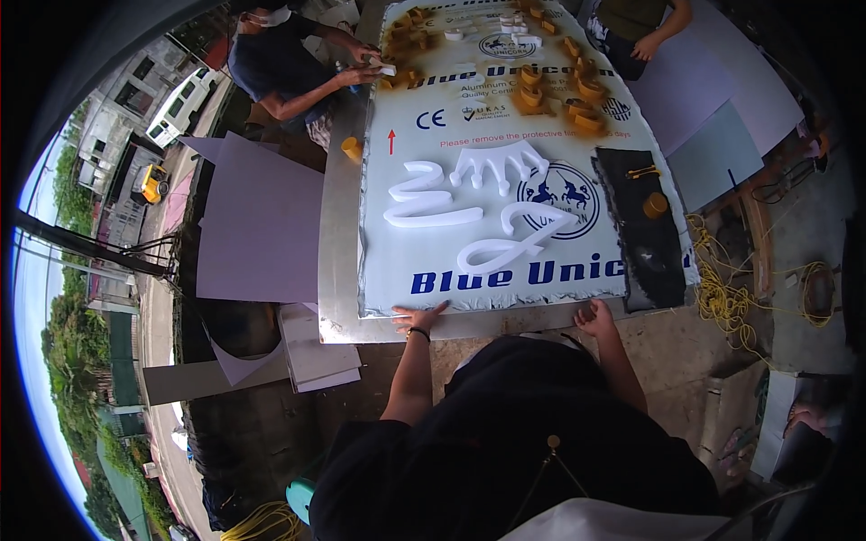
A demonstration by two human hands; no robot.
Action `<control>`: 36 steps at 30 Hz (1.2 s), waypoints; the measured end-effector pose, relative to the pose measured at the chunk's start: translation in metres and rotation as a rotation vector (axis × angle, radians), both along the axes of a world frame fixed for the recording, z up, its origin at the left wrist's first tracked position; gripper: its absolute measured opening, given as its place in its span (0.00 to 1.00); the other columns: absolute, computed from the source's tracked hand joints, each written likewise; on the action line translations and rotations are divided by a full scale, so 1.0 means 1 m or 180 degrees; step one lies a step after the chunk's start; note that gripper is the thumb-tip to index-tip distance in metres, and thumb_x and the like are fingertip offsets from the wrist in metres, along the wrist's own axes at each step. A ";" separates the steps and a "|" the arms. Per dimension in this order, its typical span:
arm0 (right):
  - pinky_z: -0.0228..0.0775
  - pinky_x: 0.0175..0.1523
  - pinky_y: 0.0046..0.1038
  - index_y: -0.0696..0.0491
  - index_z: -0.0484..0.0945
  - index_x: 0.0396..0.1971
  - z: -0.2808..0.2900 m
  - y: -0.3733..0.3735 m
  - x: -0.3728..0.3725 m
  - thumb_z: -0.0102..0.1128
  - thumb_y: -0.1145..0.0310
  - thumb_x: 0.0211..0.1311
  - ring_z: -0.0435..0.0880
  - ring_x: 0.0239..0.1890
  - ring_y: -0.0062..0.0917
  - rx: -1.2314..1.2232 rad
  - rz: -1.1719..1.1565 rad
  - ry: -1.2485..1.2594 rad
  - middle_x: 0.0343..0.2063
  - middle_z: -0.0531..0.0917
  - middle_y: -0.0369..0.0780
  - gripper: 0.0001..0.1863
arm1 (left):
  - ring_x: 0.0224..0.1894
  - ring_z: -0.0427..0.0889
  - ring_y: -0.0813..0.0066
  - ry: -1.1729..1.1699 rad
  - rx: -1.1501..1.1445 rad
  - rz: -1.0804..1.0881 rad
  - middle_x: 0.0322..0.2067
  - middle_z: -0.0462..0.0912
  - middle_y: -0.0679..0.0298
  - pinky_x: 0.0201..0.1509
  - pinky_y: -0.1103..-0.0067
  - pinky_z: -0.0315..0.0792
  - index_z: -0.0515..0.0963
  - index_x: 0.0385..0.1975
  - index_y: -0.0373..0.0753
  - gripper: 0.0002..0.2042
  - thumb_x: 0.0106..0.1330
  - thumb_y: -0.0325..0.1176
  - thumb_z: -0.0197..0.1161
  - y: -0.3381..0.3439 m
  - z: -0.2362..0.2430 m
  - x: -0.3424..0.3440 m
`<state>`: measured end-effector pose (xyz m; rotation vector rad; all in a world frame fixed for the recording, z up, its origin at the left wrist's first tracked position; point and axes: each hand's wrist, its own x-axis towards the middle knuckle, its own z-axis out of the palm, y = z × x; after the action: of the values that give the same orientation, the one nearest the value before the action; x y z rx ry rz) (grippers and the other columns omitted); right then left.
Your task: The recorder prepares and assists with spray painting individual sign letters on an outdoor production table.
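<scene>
My left hand (420, 317) rests at the near edge of the printed white panel (505, 293), fingers spread and nothing held. Farther right, my right hand (594, 317) is at the same edge, its fingers loosely bent and apart, with no object showing in it. On the panel beyond my hands lie white cut-out shapes: a zigzag script piece (428, 209), a crown (499, 167) and a looped script piece (514, 243). A black sheet (642, 234) lies along the panel's right side, carrying a mustard-yellow cylinder (655, 206) and a small yellow piece (642, 171).
Across the table, a co-worker (289, 68) holds a small white piece; another person (631, 32) stands at far right. Several yellow-brown letter shapes (532, 90) stand on sprayed patches. Pale sheets (257, 225) lean at left. Yellow cord (722, 293) lies tangled at right.
</scene>
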<state>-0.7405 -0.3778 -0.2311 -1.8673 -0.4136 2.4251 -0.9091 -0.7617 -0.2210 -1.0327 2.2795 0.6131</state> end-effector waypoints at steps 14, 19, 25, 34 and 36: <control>0.59 0.43 0.36 0.48 0.60 0.34 0.003 0.004 -0.001 0.53 0.64 0.43 0.67 0.33 0.28 -0.0098 -0.0025 -0.0051 0.33 0.62 0.41 0.17 | 0.57 0.31 0.49 -0.0169 -0.0018 -0.0264 0.53 0.21 0.46 0.58 0.62 0.36 0.17 0.50 0.39 0.67 0.20 0.58 0.68 -0.003 -0.021 -0.007; 0.59 0.43 0.36 0.48 0.59 0.33 0.000 0.005 0.000 0.53 0.64 0.44 0.67 0.33 0.28 -0.0092 0.0054 -0.0024 0.32 0.62 0.42 0.16 | 0.58 0.32 0.50 -0.0205 0.0014 -0.0117 0.53 0.21 0.45 0.59 0.65 0.37 0.16 0.50 0.39 0.67 0.20 0.58 0.68 0.001 -0.004 -0.007; 0.58 0.45 0.36 0.49 0.59 0.38 0.000 0.005 0.002 0.53 0.64 0.44 0.66 0.35 0.29 -0.0140 0.0127 0.0062 0.35 0.60 0.42 0.20 | 0.58 0.33 0.52 -0.0314 0.0027 -0.0347 0.53 0.22 0.44 0.59 0.68 0.39 0.17 0.50 0.39 0.67 0.20 0.57 0.68 0.001 0.010 -0.007; 0.58 0.45 0.36 0.49 0.60 0.36 -0.004 0.008 0.002 0.54 0.64 0.43 0.66 0.35 0.29 -0.0161 0.0106 -0.0054 0.34 0.61 0.42 0.18 | 0.57 0.29 0.47 -0.0282 0.0053 -0.0060 0.55 0.24 0.48 0.57 0.59 0.37 0.16 0.50 0.44 0.68 0.18 0.59 0.67 -0.002 0.001 -0.009; 0.58 0.45 0.37 0.50 0.60 0.35 -0.005 0.008 0.002 0.53 0.64 0.44 0.66 0.35 0.29 -0.0120 0.0048 -0.0107 0.34 0.61 0.42 0.18 | 0.57 0.30 0.48 -0.0321 0.0066 -0.0029 0.55 0.24 0.48 0.58 0.59 0.37 0.16 0.50 0.44 0.68 0.18 0.59 0.68 -0.002 0.001 -0.009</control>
<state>-0.7381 -0.3694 -0.2364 -1.9293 -0.3880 2.4309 -0.9178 -0.7637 -0.2200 -1.0197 2.1851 0.5668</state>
